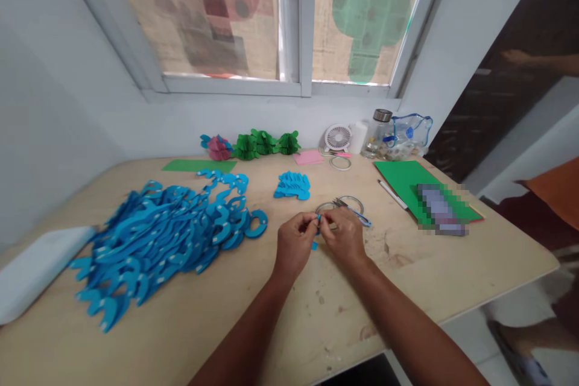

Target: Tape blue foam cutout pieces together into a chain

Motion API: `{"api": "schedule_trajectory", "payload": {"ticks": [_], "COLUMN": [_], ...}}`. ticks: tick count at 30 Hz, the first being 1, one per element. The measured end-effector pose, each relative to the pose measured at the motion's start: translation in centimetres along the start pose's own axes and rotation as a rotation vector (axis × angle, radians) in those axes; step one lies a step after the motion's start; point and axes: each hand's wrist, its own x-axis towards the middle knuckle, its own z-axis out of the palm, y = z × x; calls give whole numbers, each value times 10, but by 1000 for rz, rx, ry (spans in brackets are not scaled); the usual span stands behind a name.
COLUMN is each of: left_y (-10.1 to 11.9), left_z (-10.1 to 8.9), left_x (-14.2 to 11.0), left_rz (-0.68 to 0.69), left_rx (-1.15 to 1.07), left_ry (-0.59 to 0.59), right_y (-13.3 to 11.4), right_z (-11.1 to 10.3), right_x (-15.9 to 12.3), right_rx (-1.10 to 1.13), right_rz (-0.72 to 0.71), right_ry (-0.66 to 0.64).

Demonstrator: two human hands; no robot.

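Note:
My left hand [295, 240] and my right hand [344, 233] meet above the middle of the table. Their fingertips pinch a small blue paper piece [319, 222] between them, mostly hidden by the fingers. Just below, a blue paper scrap [314, 246] shows between the hands. Behind my right hand lie scissors [357, 212] and rings of tape [351, 200], partly covered. A small stack of blue paper cutouts [292, 186] lies beyond my left hand. Farther left spreads a big heap of blue curved paper pieces [167, 235] with white spots.
Green paper [398, 178], a pen [392, 194] and a blurred-out phone-like object [438, 208] lie at right. Along the wall stand green paper shapes [262, 142], a small fan [338, 137] and a bottle [377, 132]. A white case [40, 268] sits at left. Another person's leg [534, 338] shows lower right.

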Motion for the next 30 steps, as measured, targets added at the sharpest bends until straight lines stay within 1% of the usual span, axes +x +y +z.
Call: {"api": "schedule_trajectory", "payload": {"ticks": [4, 7, 11, 14, 19, 22, 25, 28, 30], "left_y": [-5, -7, -4, -3, -6, -6, -5, -6, -8], "left_z": [-1, -1, -2, -3, -3, -1, 0, 1, 1], "left_x": [3, 4, 3, 2, 1, 0, -1, 0, 1], "left_rz": [-20, -21, 10, 50, 89, 115, 100, 35, -6], "left_rx": [-45, -51, -15, 35, 75, 109, 98, 8, -45], "left_ry": [-16, -16, -16, -9, 24, 32, 9, -27, -49], "right_y": [-2, -3, -1, 2, 3, 2, 1, 1, 1], "right_z": [-4, -7, -6, -4, -4, -3, -2, -2, -4], "right_x": [2, 3, 3, 3, 2, 2, 1, 1, 2], "right_rx": [133, 159, 113, 62, -94, -171, -165, -69, 12], "right_rz": [50, 43, 15, -40, -150, -170, -136, -55, -1], "right_ry": [-51, -72, -65, -56, -36, -14, 21, 30, 1]}}
